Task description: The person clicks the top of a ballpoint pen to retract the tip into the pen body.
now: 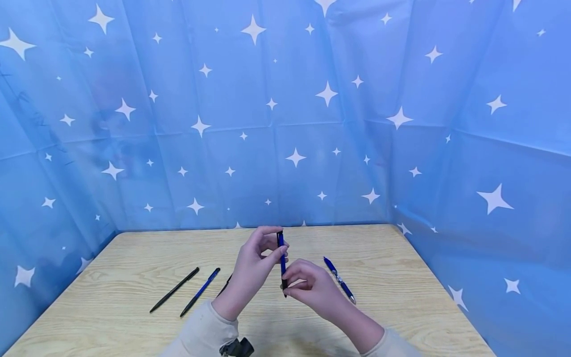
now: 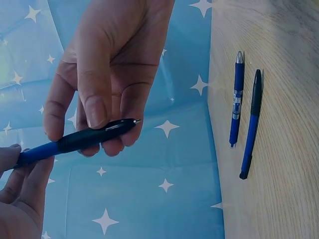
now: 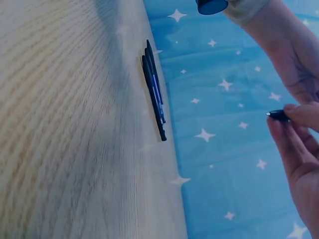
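Note:
My left hand (image 1: 254, 267) grips the upper part of a blue ballpoint pen (image 1: 282, 248) with a black grip section, held nearly upright above the table, its left index finger at the black top end. Lower down, my right hand (image 1: 314, 287) pinches the black part by the point. In the left wrist view the pen (image 2: 65, 142) lies across both hands, its metal writing point out, with the right thumb (image 2: 95, 107) on the black section. The right wrist view shows just the black tip (image 3: 277, 115) at the fingers; the rest is hidden.
A black pen (image 1: 174, 290) and a blue-and-black pen (image 1: 200, 291) lie left on the wooden table (image 1: 111, 277); another dark pen is partly hidden by the left arm. A blue pen with silver ends (image 2: 237, 99) lies to the right, beside another blue-and-black pen (image 2: 252, 124). Star-patterned cloth (image 1: 285, 99) surrounds the table.

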### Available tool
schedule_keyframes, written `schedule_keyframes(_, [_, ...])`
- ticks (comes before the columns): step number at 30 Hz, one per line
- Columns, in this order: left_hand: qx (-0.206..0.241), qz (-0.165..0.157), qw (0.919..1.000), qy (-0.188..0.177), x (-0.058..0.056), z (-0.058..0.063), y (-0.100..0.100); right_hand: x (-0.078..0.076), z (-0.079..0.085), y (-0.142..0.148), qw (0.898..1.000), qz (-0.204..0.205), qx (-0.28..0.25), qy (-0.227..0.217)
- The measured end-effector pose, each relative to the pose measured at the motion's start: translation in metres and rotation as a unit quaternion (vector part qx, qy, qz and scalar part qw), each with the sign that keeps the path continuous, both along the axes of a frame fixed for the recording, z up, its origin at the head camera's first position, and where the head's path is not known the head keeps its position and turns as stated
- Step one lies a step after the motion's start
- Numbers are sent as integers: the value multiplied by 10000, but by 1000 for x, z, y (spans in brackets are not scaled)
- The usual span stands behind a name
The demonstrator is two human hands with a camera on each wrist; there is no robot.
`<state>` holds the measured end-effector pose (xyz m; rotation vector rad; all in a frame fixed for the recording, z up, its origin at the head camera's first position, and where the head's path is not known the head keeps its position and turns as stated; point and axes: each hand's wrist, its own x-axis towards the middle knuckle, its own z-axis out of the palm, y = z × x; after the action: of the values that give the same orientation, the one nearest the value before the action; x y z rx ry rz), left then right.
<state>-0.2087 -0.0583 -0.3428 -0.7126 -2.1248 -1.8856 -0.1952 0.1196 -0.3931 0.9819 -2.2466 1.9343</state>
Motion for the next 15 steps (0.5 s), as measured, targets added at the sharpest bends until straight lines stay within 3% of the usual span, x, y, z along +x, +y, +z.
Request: schedule_keyframes(15, [107,-269,9995,-80,2,2,0,-3,-6,3,9997,9,-123,222])
